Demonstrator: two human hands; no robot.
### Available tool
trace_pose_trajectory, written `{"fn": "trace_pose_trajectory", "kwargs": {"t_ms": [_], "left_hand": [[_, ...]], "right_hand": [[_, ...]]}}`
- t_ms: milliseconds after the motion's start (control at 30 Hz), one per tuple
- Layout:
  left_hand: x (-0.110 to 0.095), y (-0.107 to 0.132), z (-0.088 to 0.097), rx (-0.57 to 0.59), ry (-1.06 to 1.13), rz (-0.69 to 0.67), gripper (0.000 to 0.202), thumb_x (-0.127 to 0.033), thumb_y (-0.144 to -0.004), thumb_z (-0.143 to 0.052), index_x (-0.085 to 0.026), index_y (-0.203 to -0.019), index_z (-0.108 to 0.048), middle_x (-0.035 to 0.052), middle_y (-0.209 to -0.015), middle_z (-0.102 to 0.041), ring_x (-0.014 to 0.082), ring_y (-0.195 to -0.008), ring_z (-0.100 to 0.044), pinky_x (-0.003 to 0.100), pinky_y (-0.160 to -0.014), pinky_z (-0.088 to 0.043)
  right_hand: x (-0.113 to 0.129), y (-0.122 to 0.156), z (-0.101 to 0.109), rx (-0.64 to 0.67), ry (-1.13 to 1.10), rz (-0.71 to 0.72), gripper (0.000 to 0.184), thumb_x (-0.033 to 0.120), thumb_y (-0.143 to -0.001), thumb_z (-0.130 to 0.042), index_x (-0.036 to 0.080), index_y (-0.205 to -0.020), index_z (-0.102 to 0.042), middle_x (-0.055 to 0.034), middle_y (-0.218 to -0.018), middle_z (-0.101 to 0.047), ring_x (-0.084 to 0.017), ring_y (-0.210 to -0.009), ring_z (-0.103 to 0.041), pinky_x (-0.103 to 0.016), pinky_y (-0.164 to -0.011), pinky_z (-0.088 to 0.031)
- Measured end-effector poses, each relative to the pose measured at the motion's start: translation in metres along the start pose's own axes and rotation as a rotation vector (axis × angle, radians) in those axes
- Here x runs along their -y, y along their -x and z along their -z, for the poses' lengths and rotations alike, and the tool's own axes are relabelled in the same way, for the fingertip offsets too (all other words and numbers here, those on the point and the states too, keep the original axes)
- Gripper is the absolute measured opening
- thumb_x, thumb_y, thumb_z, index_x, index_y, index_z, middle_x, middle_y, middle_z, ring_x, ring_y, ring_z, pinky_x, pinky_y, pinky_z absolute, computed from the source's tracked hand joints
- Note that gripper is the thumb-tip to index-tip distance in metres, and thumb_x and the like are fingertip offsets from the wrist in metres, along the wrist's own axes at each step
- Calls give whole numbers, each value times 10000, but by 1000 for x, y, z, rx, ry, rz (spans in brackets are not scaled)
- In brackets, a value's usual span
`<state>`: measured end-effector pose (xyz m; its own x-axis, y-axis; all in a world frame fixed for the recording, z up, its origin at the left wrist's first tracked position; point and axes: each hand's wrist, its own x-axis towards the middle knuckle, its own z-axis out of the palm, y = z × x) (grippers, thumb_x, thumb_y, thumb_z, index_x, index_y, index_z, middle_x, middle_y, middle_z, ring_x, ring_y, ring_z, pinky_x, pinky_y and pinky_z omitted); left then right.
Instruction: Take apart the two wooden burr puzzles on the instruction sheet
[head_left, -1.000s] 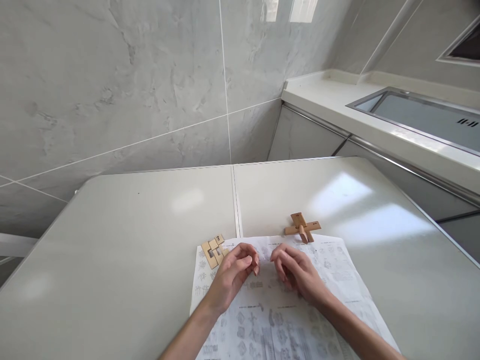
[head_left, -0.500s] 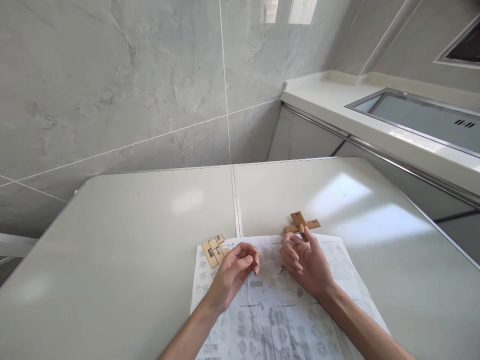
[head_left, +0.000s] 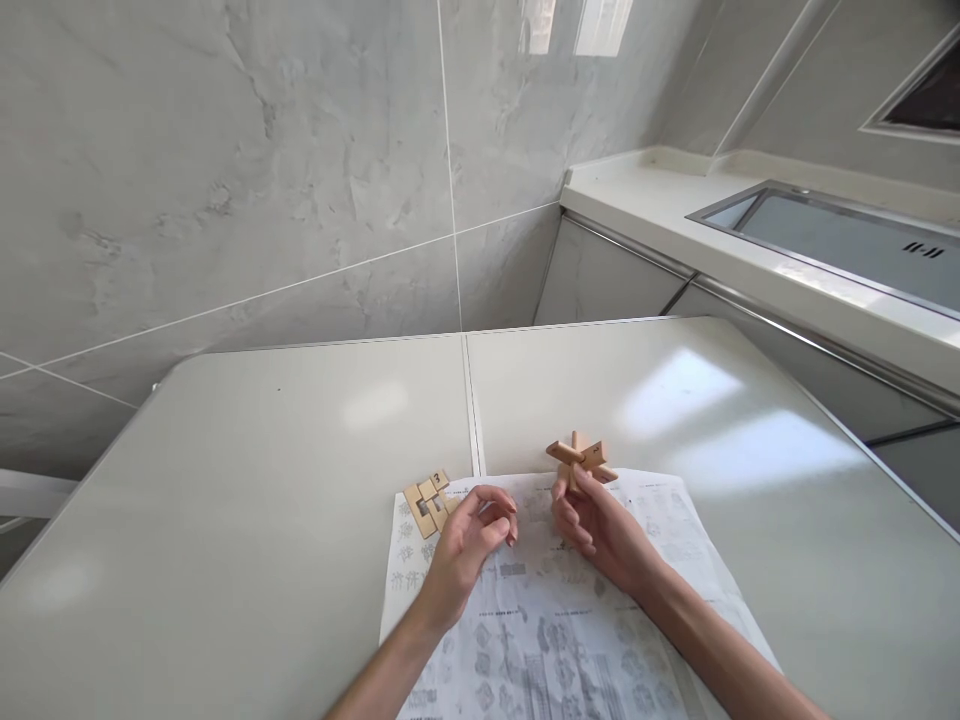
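Over the upper right of the paper sheet, my right hand is closed, its thumb and fingers pinching a wooden interlocking puzzle. Crossed wooden sticks of this puzzle point several ways, and one bears a dark number. My left hand rests above the sheet's left part with loosely curled fingers, thumb apart from the index finger and nothing visible between them. Just beyond it lies a flat group of light wooden puzzle pieces, one marked 3. The left hand hides part of that group.
Beneath both hands the printed paper sheet shows small grey diagrams. It lies on a pale table with a seam down the middle. A grey tiled wall stands behind. At the right is a counter with a sink.
The wooden puzzle in my right hand has turned, showing more of its sticks, and shifted slightly left. My right hand has rotated with it. My left hand has barely moved.
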<state>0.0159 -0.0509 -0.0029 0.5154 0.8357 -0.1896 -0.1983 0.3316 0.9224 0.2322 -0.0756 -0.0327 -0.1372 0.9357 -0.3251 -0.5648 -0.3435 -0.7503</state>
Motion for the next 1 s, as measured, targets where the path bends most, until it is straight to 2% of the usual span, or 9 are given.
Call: {"fn": "trace_pose_trajectory", "kwargs": {"t_ms": [167, 300, 433, 600, 700, 767, 867, 1000], "left_hand": [[6, 5, -9, -107, -437, -225, 82, -305, -998, -596, -236, -1037, -618, 93, -1128, -587, 252, -1033, -595, 424, -948, -520], [10, 7, -12, -129, -655, -290, 96, -243, -999, -563, -247, -1073, -624, 114, -1265, -578, 298, -1239, -571, 478, -1056, -502], [15, 6, -11, -177, -701, -304, 103, -262, -1031, -551, -251, -1113, -612, 111, -1315, -566, 298, -1296, -555, 491, -1095, -495], [20, 5, -11, -259, -653, -305, 168, -319, -1077, -529, -266, -1233, -565, 109, -1362, -554, 286, -1319, -549, 492, -1127, -479], [18, 6, -12, -289, -585, -274, 238, -398, -1106, -480, -267, -1291, -553, 121, -1412, -555, 294, -1348, -543, 506, -1158, -454], [15, 8, -11, -224, -499, -228, 321, -451, -1126, -415, -272, -1366, -528, 127, -1477, -545, 291, -1370, -544, 509, -1183, -438], [10, 12, -8, -48, -398, -130, 458, -544, -1121, -376, -291, -1496, -455, 129, -1576, -510, 303, -1459, -495, 518, -1230, -403], [10, 13, -3, 133, -361, -40, 762, -712, -980, -587, -293, -1582, -383, 160, -1615, -487, 368, -1490, -476, 551, -1225, -417]], "right_hand": [[-3, 7, -3, 112, 207, -24, 487, 629, -1065, -526, 186, -952, -694, 1, -700, -580, -130, -534, -492, -271, -513, -379], [-3, 10, -8, 179, 407, 21, 511, 629, -1081, -483, 194, -944, -713, -8, -702, -598, -152, -578, -534, -290, -558, -416], [-5, 12, -13, 183, 520, 62, 516, 616, -1091, -471, 187, -937, -713, -7, -689, -592, -149, -572, -537, -283, -552, -424], [-8, 15, -16, 177, 628, 88, 521, 616, -1101, -437, 175, -961, -675, -12, -713, -600, -153, -592, -551, -277, -554, -439], [-7, 17, -17, 209, 782, 155, 495, 567, -1119, -410, 180, -941, -662, -20, -726, -609, -165, -623, -552, -287, -588, -445], [-7, 18, -18, 252, 903, 235, 447, 497, -1129, -409, 191, -910, -651, -30, -754, -624, -179, -671, -558, -296, -626, -449], [-6, 19, -18, 322, 1006, 320, 386, 395, -1122, -413, 205, -848, -607, -38, -786, -639, -188, -709, -556, -298, -658, -452], [-8, 18, -14, 404, 1010, 354, 317, 319, -1087, -445, 215, -823, -585, -43, -815, -668, -186, -710, -574, -288, -664, -471]]}}
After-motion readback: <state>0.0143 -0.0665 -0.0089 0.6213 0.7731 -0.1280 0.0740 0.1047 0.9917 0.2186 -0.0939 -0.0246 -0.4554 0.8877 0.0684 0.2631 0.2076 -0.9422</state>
